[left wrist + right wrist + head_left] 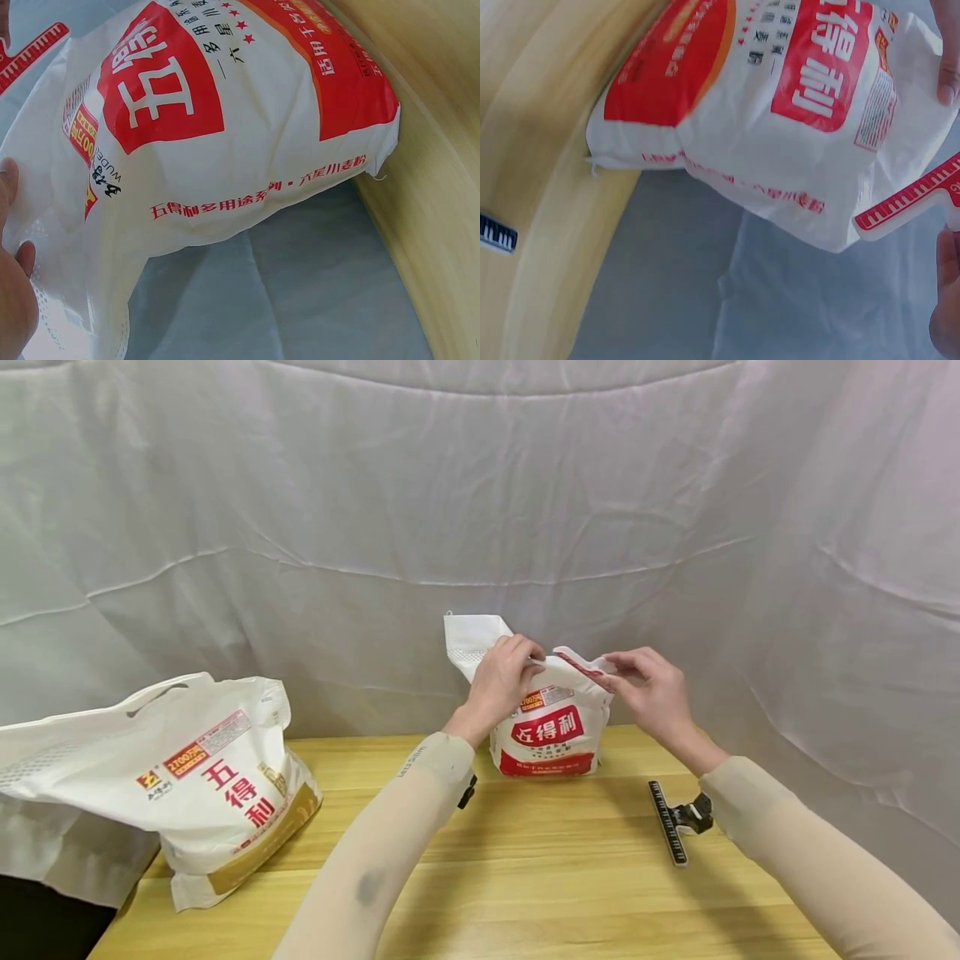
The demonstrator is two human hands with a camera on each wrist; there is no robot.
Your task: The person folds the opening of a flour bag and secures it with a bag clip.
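A white flour bag (551,735) with red printing stands upright at the back of the table. My left hand (501,681) pinches its top edge, and the loose white end of the bag sticks up beyond that hand. A red clip (911,201) with a piano-key pattern lies across the top right corner of the bag. My right hand (654,689) holds this clip by its handle side. In the left wrist view, fingertips (24,259) press on the white plastic of the bag. Whether the clip bites fully on the plastic cannot be told.
A larger flour bag (240,802) leans at the left of the wooden table (555,877), its top stretching to the left edge of view. A black piano-key clip (670,827) lies on the right, near my right forearm. A grey cloth (480,510) hangs behind.
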